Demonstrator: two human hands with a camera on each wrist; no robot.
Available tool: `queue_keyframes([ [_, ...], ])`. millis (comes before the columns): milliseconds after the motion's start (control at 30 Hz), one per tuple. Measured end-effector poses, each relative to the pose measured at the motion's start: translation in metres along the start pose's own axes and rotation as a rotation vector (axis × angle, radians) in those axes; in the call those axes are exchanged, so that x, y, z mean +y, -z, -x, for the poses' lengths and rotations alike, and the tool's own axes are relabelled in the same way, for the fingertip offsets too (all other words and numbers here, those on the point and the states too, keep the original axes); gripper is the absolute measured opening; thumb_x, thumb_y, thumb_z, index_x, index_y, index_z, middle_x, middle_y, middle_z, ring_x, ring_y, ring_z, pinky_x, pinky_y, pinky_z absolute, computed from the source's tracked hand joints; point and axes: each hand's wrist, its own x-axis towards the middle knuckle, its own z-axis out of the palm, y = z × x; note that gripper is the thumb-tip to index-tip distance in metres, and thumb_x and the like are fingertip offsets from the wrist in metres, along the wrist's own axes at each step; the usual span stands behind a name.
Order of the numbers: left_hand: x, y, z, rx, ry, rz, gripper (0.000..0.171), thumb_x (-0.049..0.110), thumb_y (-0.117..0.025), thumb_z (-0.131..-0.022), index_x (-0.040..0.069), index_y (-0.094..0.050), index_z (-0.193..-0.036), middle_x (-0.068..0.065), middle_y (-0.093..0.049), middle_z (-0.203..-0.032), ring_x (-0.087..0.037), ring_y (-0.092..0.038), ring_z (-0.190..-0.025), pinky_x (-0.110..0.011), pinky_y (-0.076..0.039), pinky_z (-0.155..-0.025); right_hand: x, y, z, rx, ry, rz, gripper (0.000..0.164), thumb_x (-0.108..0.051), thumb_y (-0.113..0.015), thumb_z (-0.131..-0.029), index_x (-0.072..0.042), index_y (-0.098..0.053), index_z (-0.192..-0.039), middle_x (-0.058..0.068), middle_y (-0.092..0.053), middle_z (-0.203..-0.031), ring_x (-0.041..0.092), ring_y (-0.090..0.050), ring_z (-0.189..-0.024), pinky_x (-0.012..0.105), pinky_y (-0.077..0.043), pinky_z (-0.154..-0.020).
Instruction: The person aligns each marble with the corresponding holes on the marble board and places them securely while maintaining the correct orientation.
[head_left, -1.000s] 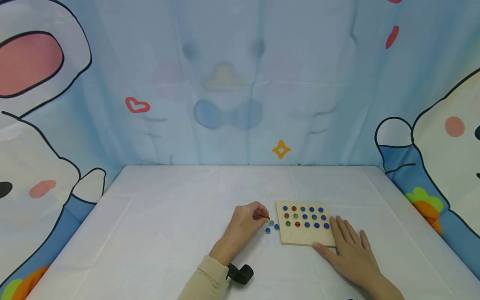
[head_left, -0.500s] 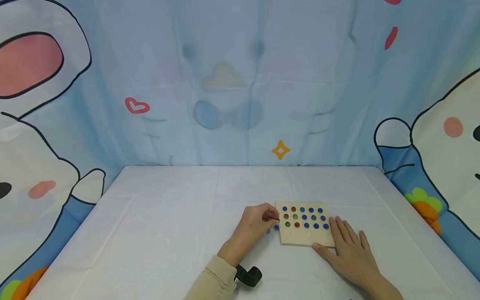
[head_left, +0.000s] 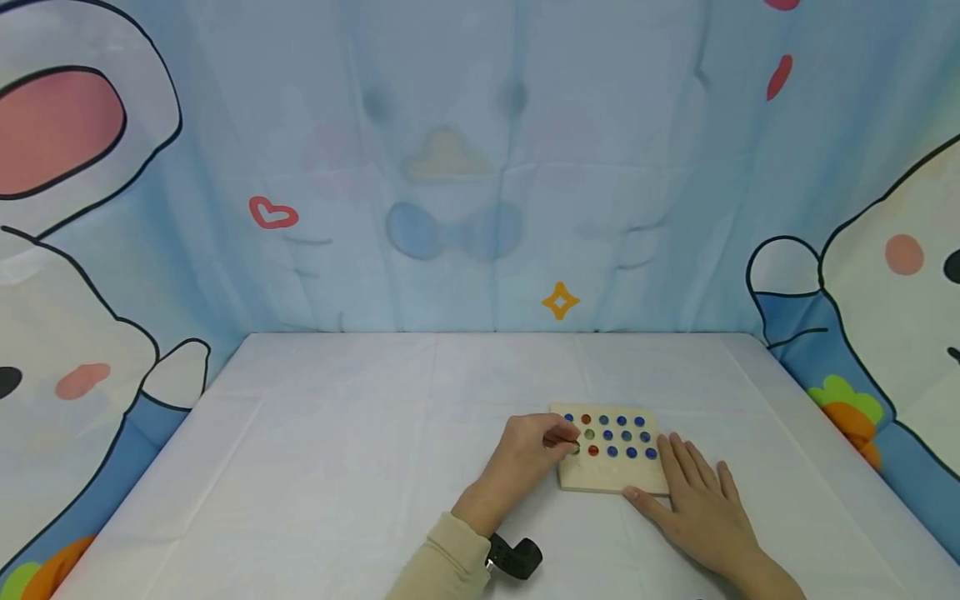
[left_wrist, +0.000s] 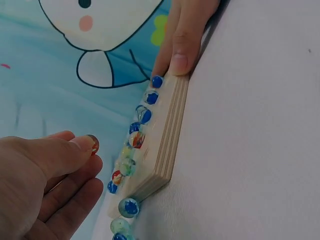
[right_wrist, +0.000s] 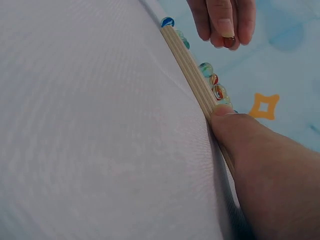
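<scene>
Marble (right_wrist: 229, 42), glassy and red-tinged, is pinched by the left grip (head_left: 522, 460); right grip (head_left: 707, 510) lies spread.

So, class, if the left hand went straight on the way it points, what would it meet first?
Probably the green glass marble on the wooden board, just right of the left hand in the head view; the hand looks raised off the board, so it may pass above.

Beige left sleeve (head_left: 448, 557), black wrist camera (head_left: 519, 558), bare hands (head_left: 703, 505)
</scene>
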Motion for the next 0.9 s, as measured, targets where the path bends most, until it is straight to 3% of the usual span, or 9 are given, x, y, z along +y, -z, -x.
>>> queue_keyframes([
  [267,0.011,-0.016,-0.006,-0.005,-0.022,0.016,0.014,0.008,-0.074,-0.088,0.008,-0.075,-0.101,0.002,-0.076,-0.095,0.007,-0.063,-0.079,-0.005,-0.050,-0.070,-0.003,0.001,0.002,0.008,-0.001,-0.005,0.108,-0.072,-0.048,-0.090,0.009,-0.017,-0.153,0.035,-0.018,-0.157,0.054,-0.014,-0.143,0.074,0.001,-0.112],
  [433,0.018,-0.024,-0.010,-0.016,-0.066,-0.023,0.013,0.009,-0.074,-0.088,0.009,-0.075,-0.101,0.003,-0.077,-0.095,0.009,-0.064,-0.079,-0.003,-0.048,-0.070,-0.004,0.001,0.002,0.008,-0.001,-0.001,0.108,-0.073,-0.048,-0.089,0.009,-0.018,-0.153,0.035,-0.018,-0.157,0.055,-0.014,-0.143,0.075,0.001,-0.112],
  [733,0.032,-0.044,-0.016,-0.067,-0.062,-0.101,0.014,0.014,-0.073,-0.089,0.014,-0.075,-0.103,0.008,-0.076,-0.094,0.011,-0.063,-0.079,-0.001,-0.045,-0.069,0.000,0.003,0.003,0.014,0.003,0.017,0.107,-0.073,-0.048,-0.090,0.009,-0.019,-0.153,0.036,-0.019,-0.157,0.054,-0.016,-0.143,0.075,0.000,-0.112],
  [900,0.037,-0.057,-0.017,-0.065,-0.112,-0.180,0.012,0.016,-0.073,-0.090,0.016,-0.075,-0.102,0.011,-0.076,-0.095,0.013,-0.061,-0.079,0.001,-0.043,-0.068,0.002,0.002,0.004,0.015,0.005,0.000,0.107,-0.072,-0.049,-0.089,0.008,-0.019,-0.153,0.035,-0.019,-0.157,0.054,-0.015,-0.144,0.075,0.001,-0.112],
])
